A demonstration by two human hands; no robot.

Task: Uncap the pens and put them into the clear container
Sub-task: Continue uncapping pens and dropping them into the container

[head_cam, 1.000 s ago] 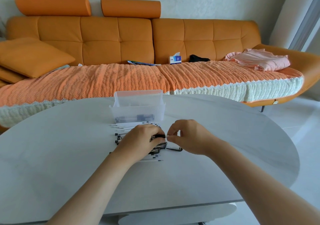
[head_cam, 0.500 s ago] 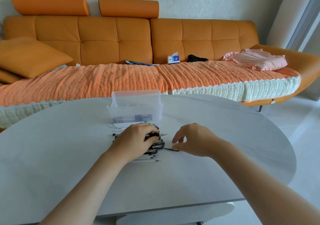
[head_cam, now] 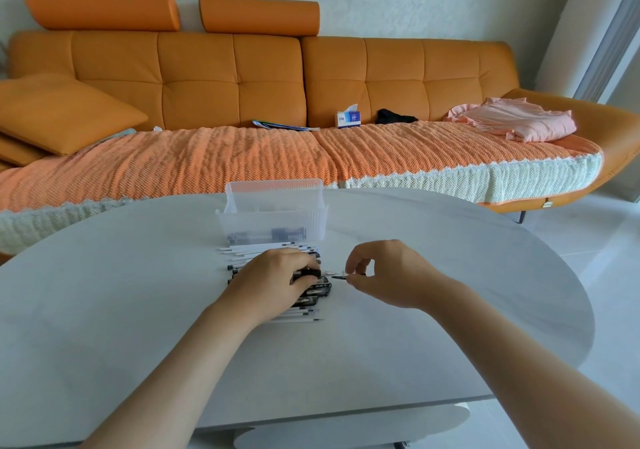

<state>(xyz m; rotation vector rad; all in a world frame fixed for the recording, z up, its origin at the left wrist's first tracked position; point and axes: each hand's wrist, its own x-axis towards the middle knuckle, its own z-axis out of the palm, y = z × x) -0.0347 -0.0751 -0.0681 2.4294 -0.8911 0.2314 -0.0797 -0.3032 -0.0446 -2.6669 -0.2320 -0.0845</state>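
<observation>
Head view: my left hand (head_cam: 277, 277) curls around one pen (head_cam: 308, 271) on top of the pile (head_cam: 258, 250). The pile lies on the surface (head_cam: 121, 310), just in front of the clear container (head_cam: 273, 218) near the far edge. My right hand (head_cam: 384, 272) pinches the small black cap (head_cam: 340, 277), barely clear of the tip. My worry is that the tiny cap slips from that fingertip pinch and rolls away, or that my left wrist scatters the loose pile as it lifts.

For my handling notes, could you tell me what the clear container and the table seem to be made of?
Clear container: likely thin translucent plastic, ribbed walls; pens show through it. Table: smooth matte pale grey top, perhaps stone or laminate; cannot tell which.
</observation>
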